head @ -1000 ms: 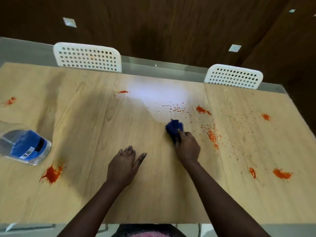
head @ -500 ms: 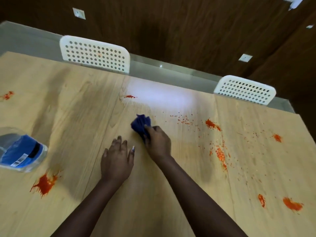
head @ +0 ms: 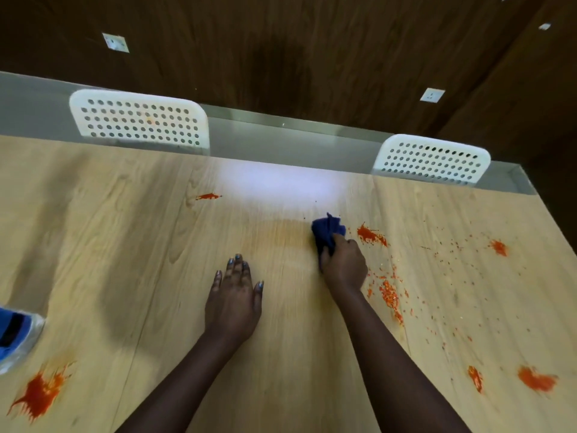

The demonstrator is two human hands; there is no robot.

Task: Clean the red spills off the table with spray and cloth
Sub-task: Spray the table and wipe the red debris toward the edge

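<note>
My right hand [head: 343, 267] is closed around a crumpled dark blue cloth [head: 327, 229] and presses it on the wooden table [head: 125, 245]. Just right of the cloth lies a red splat [head: 370, 236], apart from it. A trail of red crumbs [head: 388, 293] runs down beside my right wrist. More red spills sit at the far middle [head: 208, 196], front left [head: 39, 393], far right [head: 499, 247] and front right [head: 537, 379]. My left hand [head: 234, 303] rests flat on the table, fingers apart, holding nothing. A faint orange smear [head: 281, 235] shows left of the cloth.
A clear plastic bottle with a blue label [head: 14, 335] lies at the left edge, partly cut off. Two white perforated chair backs [head: 139, 120] [head: 432, 159] stand behind the table's far edge. Beyond them is a dark wood wall.
My right hand has swept the cloth back to the right, from the table's middle to beside the red splat. The scattered red specks there are gone, leaving a faint smear. My left hand stays flat.
</note>
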